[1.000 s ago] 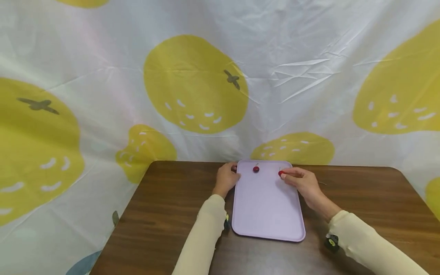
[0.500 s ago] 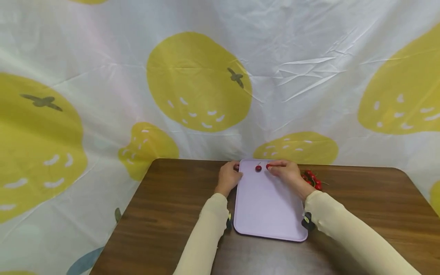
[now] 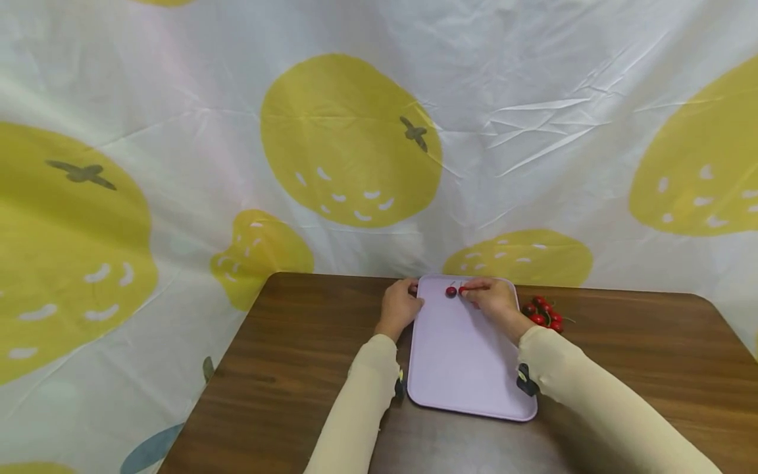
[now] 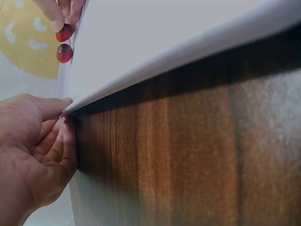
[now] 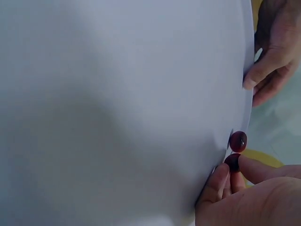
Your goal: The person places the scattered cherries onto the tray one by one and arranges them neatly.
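Head view: your right hand [image 3: 494,301] reaches over the far end of the tray [image 3: 468,368], thumb and fingertips closed in a pinch around the held cherry [image 3: 462,290]. From the right wrist view you have it low over the tray, but whether its underside is touching down, I cannot tell. The loose cherry [image 3: 451,291], free of any fingers, lies at the tray's far end, just left of the held one. The gap between the two is very narrow; contact cannot be confirmed.

Your left hand [image 3: 399,306] grips the tray's left edge near its far corner. The left wrist view shows the thumb over the rim and the fingers curled below, seemingly steadying it.

Progress, as judged: early. One cherry sits on the tray by itself; the second is at its spot beside the first, or nearly so, but you have not released it. Most of the fruit is off the tray: the cherry pile [image 3: 539,318], red with thin stems, rests just outside the tray's right edge, toward the far end. Some of it may be hidden behind your right forearm, so no count recorded. The tray's middle and near end hold no cherries.

Farther out: the wooden table [image 3: 331,329] runs beneath and to both sides of the tray, and the curtain [image 3: 379,257], white with yellow fruit prints, hangs beyond its far end.
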The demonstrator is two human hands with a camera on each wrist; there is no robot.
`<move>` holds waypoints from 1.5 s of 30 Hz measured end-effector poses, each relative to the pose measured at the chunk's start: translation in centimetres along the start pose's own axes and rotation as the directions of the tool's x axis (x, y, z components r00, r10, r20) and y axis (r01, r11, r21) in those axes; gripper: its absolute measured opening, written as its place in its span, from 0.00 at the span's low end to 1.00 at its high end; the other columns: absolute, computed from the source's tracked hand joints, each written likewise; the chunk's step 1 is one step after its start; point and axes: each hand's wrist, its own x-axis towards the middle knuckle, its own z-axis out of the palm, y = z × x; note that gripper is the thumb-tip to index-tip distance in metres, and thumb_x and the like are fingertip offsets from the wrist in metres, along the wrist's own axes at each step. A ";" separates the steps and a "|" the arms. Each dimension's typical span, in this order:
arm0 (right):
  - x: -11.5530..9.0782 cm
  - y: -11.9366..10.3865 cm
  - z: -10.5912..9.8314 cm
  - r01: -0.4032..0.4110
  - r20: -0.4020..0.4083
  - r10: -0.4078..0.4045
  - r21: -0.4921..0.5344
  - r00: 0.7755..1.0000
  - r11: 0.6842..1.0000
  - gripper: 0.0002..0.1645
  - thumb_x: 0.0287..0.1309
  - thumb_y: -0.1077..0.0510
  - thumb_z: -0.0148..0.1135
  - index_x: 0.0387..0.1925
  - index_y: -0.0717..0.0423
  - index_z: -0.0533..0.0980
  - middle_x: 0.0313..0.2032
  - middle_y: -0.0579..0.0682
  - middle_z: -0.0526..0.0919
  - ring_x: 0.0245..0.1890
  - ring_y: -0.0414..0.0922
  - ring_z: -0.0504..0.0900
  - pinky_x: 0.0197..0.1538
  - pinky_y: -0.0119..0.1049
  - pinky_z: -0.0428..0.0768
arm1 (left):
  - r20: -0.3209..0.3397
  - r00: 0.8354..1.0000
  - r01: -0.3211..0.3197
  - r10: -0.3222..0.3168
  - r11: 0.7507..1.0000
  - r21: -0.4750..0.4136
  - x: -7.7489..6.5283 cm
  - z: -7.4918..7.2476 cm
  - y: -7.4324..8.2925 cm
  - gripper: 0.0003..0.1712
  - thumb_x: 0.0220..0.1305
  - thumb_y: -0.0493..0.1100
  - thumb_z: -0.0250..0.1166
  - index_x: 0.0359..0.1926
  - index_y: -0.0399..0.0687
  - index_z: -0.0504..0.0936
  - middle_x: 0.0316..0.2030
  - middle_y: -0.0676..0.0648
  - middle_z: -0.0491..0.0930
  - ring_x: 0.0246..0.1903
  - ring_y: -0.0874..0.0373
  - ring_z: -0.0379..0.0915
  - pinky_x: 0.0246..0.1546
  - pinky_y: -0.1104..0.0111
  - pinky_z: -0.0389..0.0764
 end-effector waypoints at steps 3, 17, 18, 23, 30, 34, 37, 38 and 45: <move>0.2 0.1 0.1 -0.007 -0.010 0.007 -0.015 1.000 1.000 0.17 0.62 0.62 0.73 0.50 0.66 0.86 0.48 0.59 0.91 0.30 0.33 0.79 0.33 0.24 0.78 | 0.006 1.000 0.005 -0.005 1.000 -0.002 0.0 0.0 0.0 0.20 0.61 0.35 0.73 0.55 0.39 0.87 0.46 0.43 0.88 0.43 0.53 0.87 0.49 0.64 0.86; 0.4 0.1 0.5 -0.007 -0.012 0.006 -0.067 1.000 0.998 0.17 0.60 0.62 0.74 0.49 0.65 0.86 0.50 0.62 0.89 0.31 0.35 0.75 0.33 0.26 0.75 | 0.003 1.000 0.002 -0.002 1.000 -0.010 -0.1 0.1 -0.1 0.20 0.60 0.35 0.73 0.55 0.39 0.86 0.46 0.43 0.88 0.43 0.52 0.88 0.48 0.64 0.86; 0.4 0.1 0.5 -0.004 -0.013 0.003 -0.070 1.000 0.998 0.17 0.60 0.62 0.74 0.49 0.65 0.86 0.50 0.62 0.89 0.31 0.35 0.75 0.33 0.26 0.75 | 0.003 1.000 0.002 -0.002 1.000 -0.013 -0.1 0.1 -0.1 0.21 0.60 0.35 0.73 0.55 0.39 0.86 0.46 0.43 0.88 0.42 0.52 0.88 0.48 0.64 0.86; 0.4 0.0 0.3 -0.002 -0.009 0.002 -0.074 1.000 0.997 0.16 0.60 0.62 0.74 0.48 0.66 0.86 0.47 0.61 0.89 0.29 0.35 0.75 0.31 0.27 0.75 | 0.003 1.000 0.007 -0.007 1.000 -0.018 -0.1 0.2 -0.1 0.21 0.61 0.35 0.73 0.56 0.38 0.86 0.47 0.43 0.88 0.42 0.52 0.88 0.47 0.64 0.87; -0.1 0.2 0.3 -0.009 0.023 0.008 0.041 1.000 0.999 0.19 0.64 0.62 0.71 0.53 0.71 0.83 0.38 0.54 0.90 0.30 0.35 0.79 0.32 0.27 0.78 | 0.001 1.000 0.013 -0.013 1.000 -0.024 -0.3 0.2 -0.1 0.20 0.61 0.35 0.73 0.55 0.38 0.86 0.46 0.42 0.88 0.42 0.52 0.87 0.47 0.63 0.87; -1.2 0.2 -0.2 -0.009 0.029 0.006 0.116 1.000 0.993 0.24 0.67 0.59 0.69 0.59 0.71 0.80 0.40 0.50 0.91 0.32 0.36 0.84 0.35 0.28 0.81 | 0.012 1.000 0.026 -0.026 0.999 -0.032 -0.5 0.2 0.0 0.19 0.62 0.35 0.73 0.55 0.39 0.86 0.46 0.42 0.87 0.42 0.52 0.86 0.47 0.63 0.87; -2.7 -0.1 -1.1 -0.014 0.027 0.010 0.152 1.000 0.988 0.27 0.70 0.55 0.68 0.62 0.69 0.79 0.42 0.47 0.90 0.35 0.35 0.85 0.38 0.29 0.84 | 0.015 0.999 0.034 -0.034 0.999 -0.034 -0.5 0.3 0.0 0.20 0.63 0.36 0.73 0.56 0.39 0.86 0.47 0.42 0.87 0.43 0.52 0.86 0.48 0.62 0.87; -3.3 -0.2 -1.4 -0.018 0.029 0.013 0.173 0.999 0.985 0.27 0.70 0.55 0.67 0.63 0.69 0.78 0.43 0.46 0.90 0.35 0.33 0.86 0.39 0.29 0.84 | 0.016 0.999 0.036 -0.035 0.999 -0.036 -0.5 0.3 0.1 0.20 0.63 0.36 0.73 0.56 0.39 0.86 0.48 0.42 0.87 0.43 0.52 0.86 0.48 0.61 0.87; -7.6 -0.9 -4.7 -0.136 0.061 0.122 0.316 0.991 0.939 0.26 0.72 0.48 0.67 0.61 0.61 0.80 0.41 0.33 0.89 0.40 0.33 0.91 0.48 0.32 0.87 | 0.000 1.000 0.019 -0.019 0.999 -0.044 -0.4 0.4 -0.2 0.20 0.62 0.35 0.73 0.56 0.40 0.86 0.47 0.42 0.88 0.43 0.52 0.86 0.48 0.61 0.87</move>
